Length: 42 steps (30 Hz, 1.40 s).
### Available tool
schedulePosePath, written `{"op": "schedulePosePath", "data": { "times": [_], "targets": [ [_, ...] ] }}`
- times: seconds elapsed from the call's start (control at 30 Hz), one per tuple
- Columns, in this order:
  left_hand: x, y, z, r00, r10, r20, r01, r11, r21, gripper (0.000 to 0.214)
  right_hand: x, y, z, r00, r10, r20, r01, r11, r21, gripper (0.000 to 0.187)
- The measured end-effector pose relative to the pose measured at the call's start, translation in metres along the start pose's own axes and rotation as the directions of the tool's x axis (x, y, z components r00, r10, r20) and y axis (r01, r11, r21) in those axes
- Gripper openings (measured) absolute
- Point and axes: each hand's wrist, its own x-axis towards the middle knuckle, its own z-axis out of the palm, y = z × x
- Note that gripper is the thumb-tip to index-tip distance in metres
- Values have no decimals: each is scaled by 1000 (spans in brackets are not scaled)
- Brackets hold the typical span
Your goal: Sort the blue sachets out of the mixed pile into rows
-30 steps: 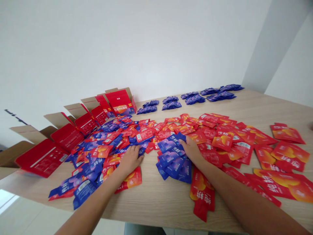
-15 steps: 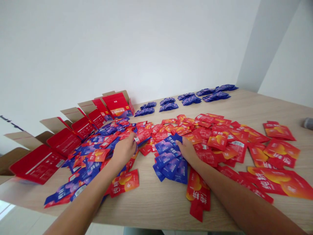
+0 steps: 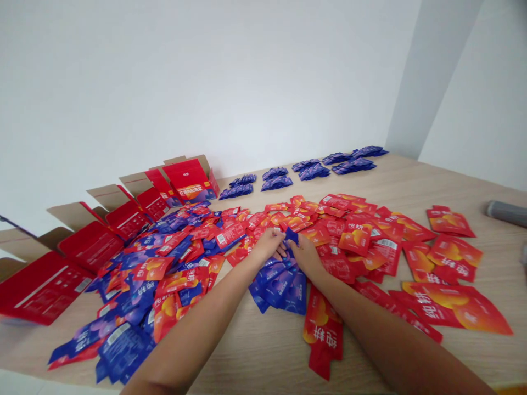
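Note:
A fanned bunch of blue pouches (image 3: 279, 288) hangs low over the table in front of me. My right hand (image 3: 305, 253) grips the bunch near its upper right edge, thumb on top. Close beside it, my left hand (image 3: 269, 244) is closed at the bunch's upper left, its fingertips on a blue pouch; part of that pouch is hidden by the fingers. Left of my hands spreads a mixed heap of red and blue pouches (image 3: 177, 241). Red-orange pouches (image 3: 356, 236) lie in a loose pile to the right.
Several open red cartons (image 3: 127, 216) stand in a row along the left. Small stacks of blue pouches (image 3: 314, 171) line the table's back by the wall. A grey cylinder (image 3: 506, 212) lies at the right. Bare wood of the table (image 3: 255, 351) shows at the front.
My left hand has moved right, from the mixed heap to the blue bunch beside my right hand. My right hand still holds the bunch. The view has shifted slightly.

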Motion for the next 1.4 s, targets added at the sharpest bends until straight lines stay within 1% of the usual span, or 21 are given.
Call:
{"op": "schedulePosePath", "data": {
  "times": [0.07,0.1,0.13,0.2,0.23,0.27,0.3,0.33,0.43,0.5,0.63,0.7,0.8,0.83,0.9,0.97,1.07,1.13,1.23,1.3,1.4],
  "targets": [
    [-5,-8,-4,995,98,26,-96,994,-51,13,0,-1,0,1000,1,6,-1,1000,20,15],
    [-8,-13,-7,985,175,6,-175,984,-18,13,0,-1,1,1000,4,5,-4,1000,19,15],
    [-12,-18,-12,961,274,-24,-273,960,56,13,0,-1,1,1000,9,2,-9,1000,10,15],
    [-20,-28,-20,877,474,-77,-431,849,307,21,1,-1,1,1000,18,-8,-19,999,-26,13],
    [-23,-33,-23,836,542,-85,-460,778,429,26,1,-1,1,1000,23,-12,-24,999,-41,12],
    [-25,-37,-25,811,579,-84,-460,719,520,29,2,-1,1,999,32,-14,-33,998,-52,11],
    [-27,-40,-27,805,588,-73,-448,684,576,31,2,-1,0,999,43,-18,-44,997,-59,11],
    [-28,-43,-27,815,576,-59,-432,673,600,32,2,-1,0,998,55,-23,-56,996,-63,12],
    [-25,-47,-24,852,524,-7,-417,686,596,34,0,-4,-2,997,71,-29,-73,996,-59,27],
    [-22,-48,-20,855,519,0,-420,691,588,35,-1,-5,-2,997,76,-20,-77,996,-46,33],
    [-21,-50,-13,843,537,-19,-426,690,585,38,-1,-6,-3,997,73,-23,-75,993,-87,19],
    [-21,-50,-15,831,556,-30,-447,698,560,38,0,-6,-4,998,54,-17,-56,993,-106,12],
    [-21,-55,-31,809,580,-95,-450,716,533,30,0,-9,-5,998,65,1,-64,988,-141,9],
    [-20,-58,-40,810,571,-132,-418,721,553,29,0,-10,-5,997,78,2,-77,985,-154,10],
    [-16,-66,-63,817,538,-208,-303,707,639,30,0,-12,-5,995,100,1,-98,980,-171,10],
    [-13,-74,-88,815,525,-247,-179,633,753,31,0,-12,-5,995,103,-2,-102,980,-169,8],
    [-9,-82,-117,814,527,-243,-35,463,886,39,0,-10,-4,997,83,-11,-83,986,-146,7],
    [-8,-81,-128,824,525,-215,15,358,934,44,-1,-9,-3,997,80,-13,-81,988,-129,7],
    [-5,-73,-133,860,493,-130,12,236,972,46,-1,-10,-4,995,96,3,-95,988,-121,7],
    [-3,-64,-135,882,460,-102,9,200,980,42,-1,-10,-4,995,100,9,-98,987,-124,7],
    [1,-49,-140,893,434,-122,34,205,978,36,0,-7,-3,996,90,8,-88,988,-126,7]
  ]
}}
